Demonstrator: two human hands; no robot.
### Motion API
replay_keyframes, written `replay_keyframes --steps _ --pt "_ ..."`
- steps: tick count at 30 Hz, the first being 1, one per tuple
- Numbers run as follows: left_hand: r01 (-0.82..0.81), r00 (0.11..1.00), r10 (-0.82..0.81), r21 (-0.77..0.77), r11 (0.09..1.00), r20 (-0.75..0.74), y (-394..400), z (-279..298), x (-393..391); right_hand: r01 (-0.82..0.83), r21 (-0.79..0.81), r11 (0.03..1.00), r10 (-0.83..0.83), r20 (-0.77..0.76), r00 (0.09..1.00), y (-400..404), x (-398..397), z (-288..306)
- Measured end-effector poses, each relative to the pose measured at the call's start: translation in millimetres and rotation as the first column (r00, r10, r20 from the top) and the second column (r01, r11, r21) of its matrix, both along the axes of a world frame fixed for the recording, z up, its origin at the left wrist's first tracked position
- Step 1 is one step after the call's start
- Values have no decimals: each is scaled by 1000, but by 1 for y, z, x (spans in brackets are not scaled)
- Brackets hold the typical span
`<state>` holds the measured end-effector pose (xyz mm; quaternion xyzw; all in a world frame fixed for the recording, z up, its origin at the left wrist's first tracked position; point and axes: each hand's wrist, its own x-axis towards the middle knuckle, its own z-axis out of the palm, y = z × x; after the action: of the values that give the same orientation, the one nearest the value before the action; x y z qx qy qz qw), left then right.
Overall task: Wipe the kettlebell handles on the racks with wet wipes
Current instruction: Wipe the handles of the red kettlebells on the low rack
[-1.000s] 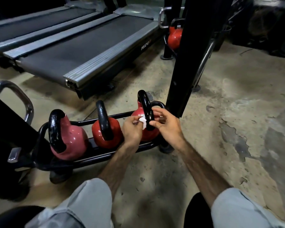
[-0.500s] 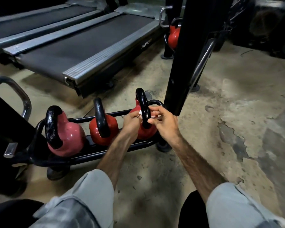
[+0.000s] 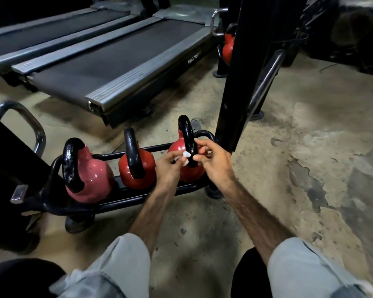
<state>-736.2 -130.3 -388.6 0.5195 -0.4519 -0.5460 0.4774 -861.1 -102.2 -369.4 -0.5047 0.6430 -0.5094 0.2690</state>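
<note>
On the low black rack [image 3: 125, 202] at floor level, three kettlebells are sitting in a row. Farthest right, the red kettlebell [image 3: 190, 171] is standing upright with its black handle [image 3: 188, 138] rising between the person's two hands. Left hand [image 3: 168, 168] is pinching a small white wet wipe [image 3: 184, 158] and holding it against the lower part of that handle, on its left side; its grip is closing on the wipe. Right hand [image 3: 215, 162] is curling thumb and fingers around the same handle from the right, just opposite the wipe, so its grip is holding the handle itself. How much of the wipe is wrapping behind the handle appears uncertain, as the hands are covering it.

Beside it to the left, the middle kettlebell [image 3: 138, 168], also red with a black handle, is resting on the rack untouched. Further left, the pink kettlebell [image 3: 91, 179] is leaning slightly, its handle glossy.

Behind the rack, a treadmill [image 3: 116, 61] is lying across the concrete floor [image 3: 310, 147]. A black upright post [image 3: 237, 72] is standing just right of the rack, and another red kettlebell [image 3: 228, 48] is showing partly behind it. Grey sleeves are rolling up at both elbows.
</note>
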Motion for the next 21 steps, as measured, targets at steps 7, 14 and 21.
replay_keyframes --steps 7,14,21 --pt "-36 996 35 12 999 77 27 -9 2 -17 5 1000 17 1 1000 4 -3 1" --pt "-248 946 298 -308 919 126 44 7 -52 -59 47 997 63 -77 995 7 -13 13" --pt "-92 868 276 -413 906 413 -19 60 -36 -17 145 989 30 -88 996 1 -14 15"
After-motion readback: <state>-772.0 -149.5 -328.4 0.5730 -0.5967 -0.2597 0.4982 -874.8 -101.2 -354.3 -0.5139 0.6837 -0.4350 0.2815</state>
